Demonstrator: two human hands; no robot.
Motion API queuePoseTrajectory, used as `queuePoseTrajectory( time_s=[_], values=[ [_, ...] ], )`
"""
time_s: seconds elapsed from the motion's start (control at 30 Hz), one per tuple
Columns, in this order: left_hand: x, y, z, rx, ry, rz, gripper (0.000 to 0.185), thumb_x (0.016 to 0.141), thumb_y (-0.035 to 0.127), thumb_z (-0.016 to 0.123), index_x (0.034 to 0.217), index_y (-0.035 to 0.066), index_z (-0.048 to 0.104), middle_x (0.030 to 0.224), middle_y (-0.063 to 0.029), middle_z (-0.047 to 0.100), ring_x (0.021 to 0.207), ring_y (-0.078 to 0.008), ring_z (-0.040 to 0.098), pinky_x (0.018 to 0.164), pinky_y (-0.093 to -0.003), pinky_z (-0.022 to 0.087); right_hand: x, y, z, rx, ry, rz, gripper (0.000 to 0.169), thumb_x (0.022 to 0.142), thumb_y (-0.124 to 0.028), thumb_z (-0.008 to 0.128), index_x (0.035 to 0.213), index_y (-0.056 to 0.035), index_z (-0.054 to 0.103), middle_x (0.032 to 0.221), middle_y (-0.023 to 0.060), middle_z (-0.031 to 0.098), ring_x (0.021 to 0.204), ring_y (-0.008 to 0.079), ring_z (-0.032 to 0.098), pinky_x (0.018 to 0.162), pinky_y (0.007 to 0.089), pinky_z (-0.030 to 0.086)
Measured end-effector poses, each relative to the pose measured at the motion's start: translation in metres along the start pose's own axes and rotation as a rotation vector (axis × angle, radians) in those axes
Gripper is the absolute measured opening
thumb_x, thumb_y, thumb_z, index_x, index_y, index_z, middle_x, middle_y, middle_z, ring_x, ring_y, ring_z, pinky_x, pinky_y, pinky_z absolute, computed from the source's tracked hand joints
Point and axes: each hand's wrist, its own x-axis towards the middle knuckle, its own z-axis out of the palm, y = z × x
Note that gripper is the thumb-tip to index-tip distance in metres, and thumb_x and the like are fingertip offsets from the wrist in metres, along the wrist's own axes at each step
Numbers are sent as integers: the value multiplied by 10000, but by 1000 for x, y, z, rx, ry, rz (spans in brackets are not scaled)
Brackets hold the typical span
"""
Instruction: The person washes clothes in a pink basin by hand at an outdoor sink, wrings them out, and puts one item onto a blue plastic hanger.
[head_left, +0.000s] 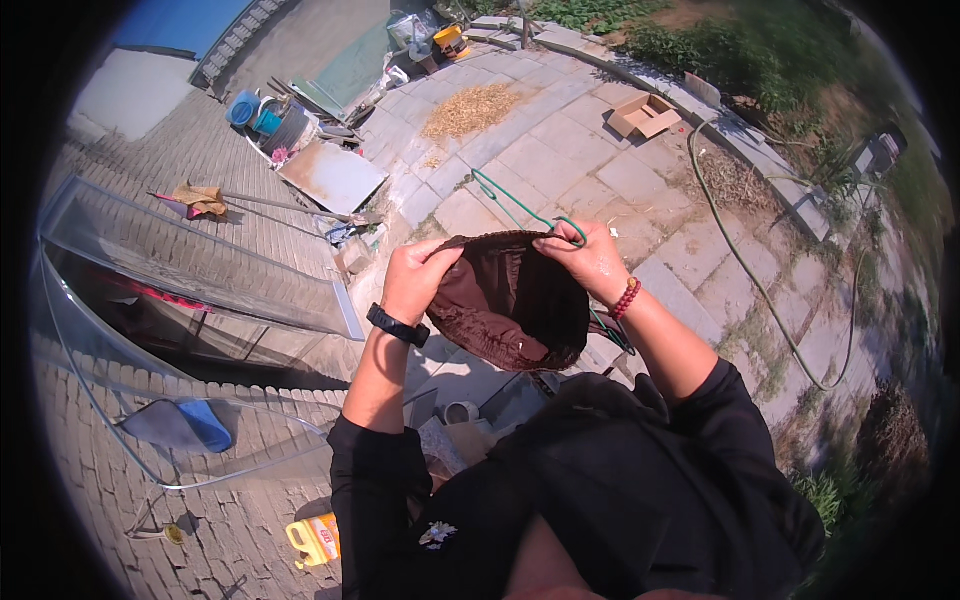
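A dark brown garment (480, 330) with a gathered elastic waist hangs between my hands, its opening held wide so that the inside shows. My left hand (412, 277), with a black watch on the wrist, pinches the waist edge on the left. On the other side my right hand (592, 259) grips the same edge and also has a green clothes hanger (517, 202) in its fingers. Part of the hanger passes behind the garment and reappears near the red bead bracelet (625, 298) on my right wrist. The garment's lower part is hidden.
A long green hose (739, 259) curves over the paving at right. Beyond stand an open cardboard box (643, 116) and a spread of yellow grain (471, 111). An open window (202, 262) juts from the brick wall at left. A yellow jug (313, 540) appears lower left.
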Motion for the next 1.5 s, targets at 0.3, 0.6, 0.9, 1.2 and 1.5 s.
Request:
queuePoseTrajectory(
  time_s=[0.3, 0.6, 0.9, 1.2, 1.5],
  values=[
    [22, -1, -8, -310, -183, -173, 205, 873, 110, 555, 961, -62, 625, 894, -57, 650, 763, -99, 583, 709, -233, 459, 6, -15, -15, 39, -15, 11, 393, 796, -180, 711, 573, -68, 407, 560, -86, 363, 574, 19, 330, 502, 217, 302],
    [33, 10, 17, -33, -87, 44, 225, 876, 157, 586, 899, -59, 643, 825, -31, 644, 721, -82, 564, 662, -238, 459, -26, -44, -52, 111, 132, -145, 267, 911, -179, 548, 1149, -61, 572, 694, -30, 515, 584, 38, 425, 528, 192, 344],
    [45, 8, 10, 420, 0, 291, 144, 820, 91, 610, 886, -33, 641, 749, -90, 573, 706, -173, 550, 655, -287, 428, -71, -39, -79, 574, -182, 114, 345, 910, -115, 487, 1236, -5, 491, 611, -16, 456, 492, 33, 328, 438, 191, 235],
    [27, 21, 8, 727, 59, 540, 145, 751, 42, 623, 892, 10, 622, 816, -131, 564, 732, -301, 566, 652, -344, 459, -54, -23, -46, 855, -171, 269, 463, 897, -84, 480, 1349, -60, 383, 592, -15, 447, 433, 44, 284, 387, 202, 227],
    [17, 2, 18, 618, 343, 482, 418, 725, 100, 731, 1042, 6, 476, 896, -87, 531, 759, -194, 565, 658, -275, 457, -57, -63, -14, 683, -130, 33, 411, 925, -127, 460, 1301, 37, 432, 585, -82, 315, 488, 19, 271, 432, 183, 210]
  ],
)
